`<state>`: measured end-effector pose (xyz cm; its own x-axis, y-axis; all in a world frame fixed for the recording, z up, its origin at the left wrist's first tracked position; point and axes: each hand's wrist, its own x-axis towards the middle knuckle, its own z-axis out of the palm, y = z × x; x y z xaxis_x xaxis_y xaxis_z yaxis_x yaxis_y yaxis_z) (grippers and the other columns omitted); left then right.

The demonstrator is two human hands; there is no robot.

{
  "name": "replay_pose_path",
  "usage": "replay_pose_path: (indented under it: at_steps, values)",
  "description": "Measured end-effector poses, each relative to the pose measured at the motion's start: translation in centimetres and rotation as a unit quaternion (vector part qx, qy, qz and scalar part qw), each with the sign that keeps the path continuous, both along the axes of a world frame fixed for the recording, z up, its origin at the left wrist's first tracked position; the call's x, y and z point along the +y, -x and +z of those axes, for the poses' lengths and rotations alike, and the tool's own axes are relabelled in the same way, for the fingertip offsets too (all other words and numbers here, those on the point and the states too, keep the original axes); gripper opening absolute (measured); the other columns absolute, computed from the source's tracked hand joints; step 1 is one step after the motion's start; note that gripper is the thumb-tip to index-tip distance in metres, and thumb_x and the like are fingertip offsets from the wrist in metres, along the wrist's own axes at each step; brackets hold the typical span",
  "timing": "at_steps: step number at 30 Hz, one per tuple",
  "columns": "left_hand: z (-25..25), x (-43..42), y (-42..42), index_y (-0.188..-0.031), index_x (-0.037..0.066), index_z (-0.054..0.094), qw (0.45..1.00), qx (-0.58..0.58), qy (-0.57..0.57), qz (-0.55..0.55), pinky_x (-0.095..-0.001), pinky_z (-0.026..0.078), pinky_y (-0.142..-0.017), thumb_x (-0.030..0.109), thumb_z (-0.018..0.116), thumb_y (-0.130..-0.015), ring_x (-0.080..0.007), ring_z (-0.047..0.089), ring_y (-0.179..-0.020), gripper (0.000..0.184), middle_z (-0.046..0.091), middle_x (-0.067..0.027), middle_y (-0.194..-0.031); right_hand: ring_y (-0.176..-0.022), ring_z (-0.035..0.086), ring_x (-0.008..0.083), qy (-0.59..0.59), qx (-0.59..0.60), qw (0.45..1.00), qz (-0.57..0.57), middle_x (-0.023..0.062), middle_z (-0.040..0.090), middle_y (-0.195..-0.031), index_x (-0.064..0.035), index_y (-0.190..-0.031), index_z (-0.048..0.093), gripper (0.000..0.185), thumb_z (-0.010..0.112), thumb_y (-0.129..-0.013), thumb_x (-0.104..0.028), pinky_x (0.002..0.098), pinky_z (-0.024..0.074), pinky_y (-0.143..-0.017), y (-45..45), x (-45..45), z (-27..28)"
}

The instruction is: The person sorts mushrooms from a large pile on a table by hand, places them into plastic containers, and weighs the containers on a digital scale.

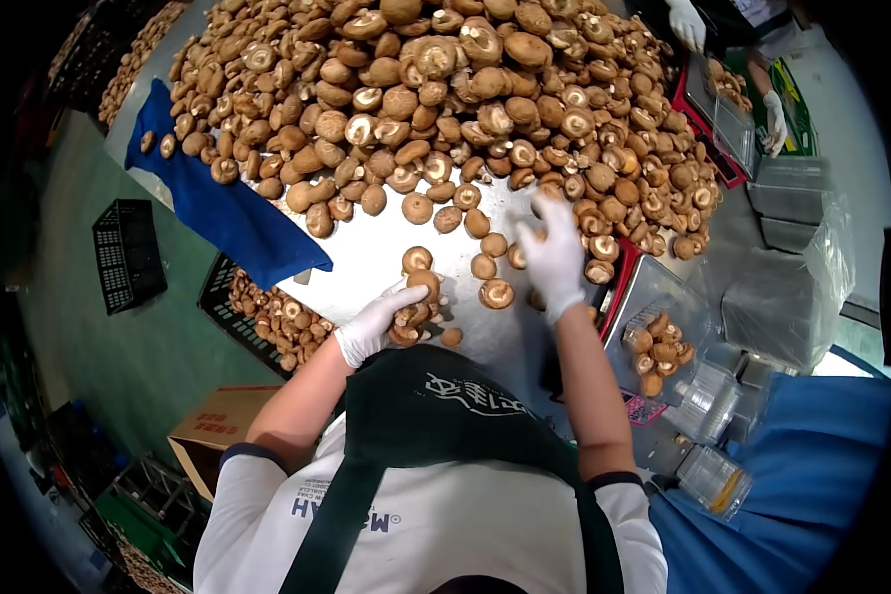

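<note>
My left hand [369, 323], in a white glove, is closed around several shiitake mushrooms [411, 317] low over the metal table [351, 267], close to my apron. My right hand [552, 259], also gloved, reaches to the near edge of the big shiitake pile [445, 79]. Its thumb stands apart from the fingers, and the fingertips are beside mushrooms; a firm hold does not show. Loose shiitakes [496, 293] lie between my hands. Right of my right arm, a clear plastic tray [698, 297] with several shiitakes rests on a red scale [619, 282].
Stacked clear trays [797, 198] and a plastic bag [797, 297] are at right. A blue cloth [233, 218] hangs over the table's left edge, above a black crate [218, 297] of mushrooms. Across the table, a co-worker's gloved hand [774, 124] is near another scale [713, 129].
</note>
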<state>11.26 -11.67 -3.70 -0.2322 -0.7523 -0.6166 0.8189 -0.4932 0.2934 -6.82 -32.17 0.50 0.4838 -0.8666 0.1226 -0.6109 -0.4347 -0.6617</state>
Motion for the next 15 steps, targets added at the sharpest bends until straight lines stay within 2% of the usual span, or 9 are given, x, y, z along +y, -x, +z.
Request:
replay_pose_path:
  at_steps: [2, 5, 7, 8, 9, 10, 11, 13, 15]
  values:
    - [1.5, -0.7, 0.4, -0.133, 0.008, 0.047, 1.000, -0.017, -0.013, -0.003, -0.0348, 0.058, -0.076, 0.028, 0.058, -0.096, -0.0214, 0.065, -0.095, 0.043, 0.063, -0.0121, -0.117, -0.107, 0.062, 0.0329, 0.013, 0.177, 0.982, -0.059, 0.0123, 0.059, -0.123, -0.0167, -0.133, 0.055, 0.053, 0.070, -0.082, -0.017, 0.0428, 0.0505, -0.091, 0.5, -3.2, -1.1]
    - [2.3, -1.4, 0.9, -0.134, 0.008, 0.047, 0.999, -0.044, -0.016, -0.005, -0.0326, 0.057, -0.075, 0.033, 0.055, -0.097, -0.0203, 0.064, -0.095, 0.045, 0.062, -0.0112, -0.118, -0.112, 0.059, 0.0340, -0.034, 0.229, 0.972, -0.033, 0.0109, 0.058, -0.126, -0.0189, -0.135, 0.053, 0.056, 0.071, -0.082, -0.022, 0.0404, 0.0491, -0.093, 1.1, -4.8, -3.3]
    - [2.9, -1.5, 1.0, -0.134, 0.009, 0.046, 0.999, -0.050, -0.003, -0.003, -0.0324, 0.057, -0.075, 0.034, 0.054, -0.098, -0.0201, 0.064, -0.097, 0.045, 0.062, -0.0107, -0.119, -0.114, 0.061, 0.0303, -0.076, 0.102, 0.991, -0.049, 0.0154, 0.061, -0.128, -0.0145, -0.134, 0.054, 0.049, 0.067, -0.088, -0.027, 0.0397, 0.0497, -0.092, 1.4, -4.6, -3.2]
    - [2.8, -1.5, 1.0, -0.135, 0.009, 0.046, 0.999, -0.043, 0.002, -0.003, -0.0329, 0.057, -0.076, 0.036, 0.052, -0.098, -0.0212, 0.063, -0.100, 0.046, 0.062, -0.0110, -0.121, -0.112, 0.063, 0.0282, -0.179, -0.064, 0.980, -0.065, 0.0159, 0.062, -0.125, -0.0091, -0.132, 0.055, 0.044, 0.061, -0.093, -0.029, 0.0381, 0.0508, -0.090, 1.3, -4.2, -3.7]
    - [3.0, -1.5, 0.9, -0.136, 0.009, 0.046, 1.000, -0.029, 0.003, 0.001, -0.0330, 0.057, -0.076, 0.036, 0.052, -0.098, -0.0218, 0.063, -0.101, 0.047, 0.062, -0.0113, -0.121, -0.109, 0.064, 0.0260, -0.277, -0.228, 0.930, -0.079, 0.0165, 0.064, -0.123, -0.0038, -0.131, 0.055, 0.043, 0.055, -0.098, -0.031, 0.0366, 0.0520, -0.088, 1.4, -3.5, -4.0]
    - [3.2, -1.5, 0.9, -0.136, 0.009, 0.045, 1.000, -0.015, 0.002, 0.002, -0.0331, 0.056, -0.077, 0.037, 0.051, -0.098, -0.0224, 0.063, -0.103, 0.047, 0.061, -0.0116, -0.122, -0.100, 0.066, 0.0214, -0.471, -0.349, 0.809, -0.046, 0.0178, 0.063, -0.121, 0.0041, -0.136, 0.048, 0.047, 0.045, -0.104, -0.031, 0.0331, 0.0549, -0.083, 1.8, -2.4, -1.3]
    - [3.5, -1.5, 0.8, -0.137, 0.009, 0.045, 1.000, -0.003, 0.002, 0.000, -0.0332, 0.056, -0.077, 0.037, 0.051, -0.099, -0.0231, 0.063, -0.104, 0.048, 0.061, -0.0120, -0.123, -0.093, 0.067, 0.0204, -0.579, -0.393, 0.715, -0.010, 0.0169, 0.064, -0.115, 0.0007, -0.135, 0.049, 0.047, 0.034, -0.107, -0.034, 0.0296, 0.0559, -0.076, 3.5, -1.8, -2.1]
    - [3.5, -1.8, 0.9, -0.140, 0.009, 0.042, 0.999, 0.008, 0.052, -0.013, -0.0334, 0.056, -0.079, 0.038, 0.050, -0.099, -0.0253, 0.062, -0.107, 0.051, 0.058, -0.0146, -0.128, -0.090, 0.066, 0.0212, -0.584, -0.500, 0.631, 0.099, 0.0162, 0.064, -0.114, 0.0009, -0.133, 0.048, 0.050, 0.027, -0.107, -0.036, 0.0318, 0.0569, -0.073, 3.9, 0.3, -2.3]
    - [3.8, -2.1, 1.1, -0.141, 0.008, 0.041, 0.995, 0.020, 0.093, -0.024, -0.0345, 0.056, -0.080, 0.039, 0.050, -0.098, -0.0263, 0.062, -0.108, 0.054, 0.057, -0.0162, -0.130, -0.097, 0.065, 0.0219, -0.607, -0.556, 0.561, 0.088, 0.0168, 0.062, -0.118, 0.0009, -0.133, 0.047, 0.051, 0.023, -0.107, -0.037, 0.0331, 0.0578, -0.075, 4.0, 2.7, 0.0]
